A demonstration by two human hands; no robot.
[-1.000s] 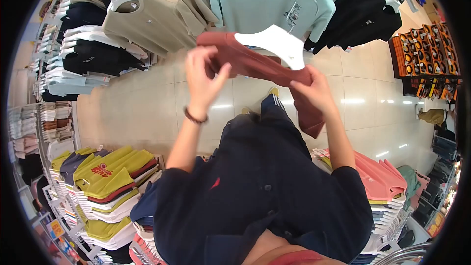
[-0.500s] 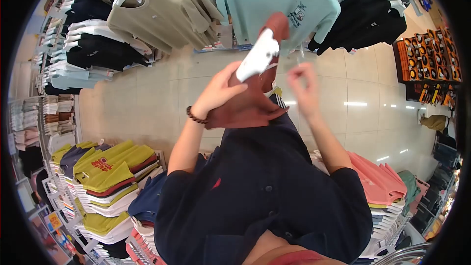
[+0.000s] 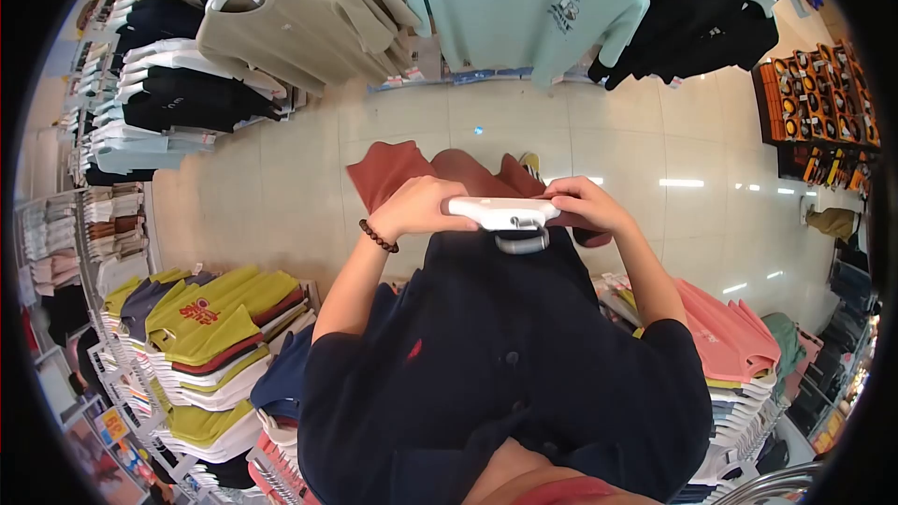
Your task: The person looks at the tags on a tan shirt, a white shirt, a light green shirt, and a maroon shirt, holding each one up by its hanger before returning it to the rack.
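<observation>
A white hanger point(image 3: 506, 214) lies level in front of my waist, its hook curving down toward me. From it hangs a reddish-brown shirt point(image 3: 384, 171), which spreads out beyond the hanger, away from my body. My left hand point(image 3: 420, 205), with a beaded bracelet at the wrist, is closed around the hanger's left end and the cloth there. At the other end, my right hand point(image 3: 588, 205) pinches the hanger's right shoulder and the shirt. The shirt's front is mostly hidden behind the hanger and my hands.
Ahead hang a mint sweatshirt point(image 3: 524, 5), beige shirts point(image 3: 309, 28) and black tops point(image 3: 692, 30). Olive-green shirts point(image 3: 210, 313) are racked at my left, pink shirts point(image 3: 725, 332) at my right. An orange display rack point(image 3: 816, 103) stands farther right on the tiled floor point(image 3: 271, 187).
The hanger has turned from steeply tilted to level and come down nearer my waist. My right hand, free and blurred before, now grips its right end, and the shirt hangs spread out.
</observation>
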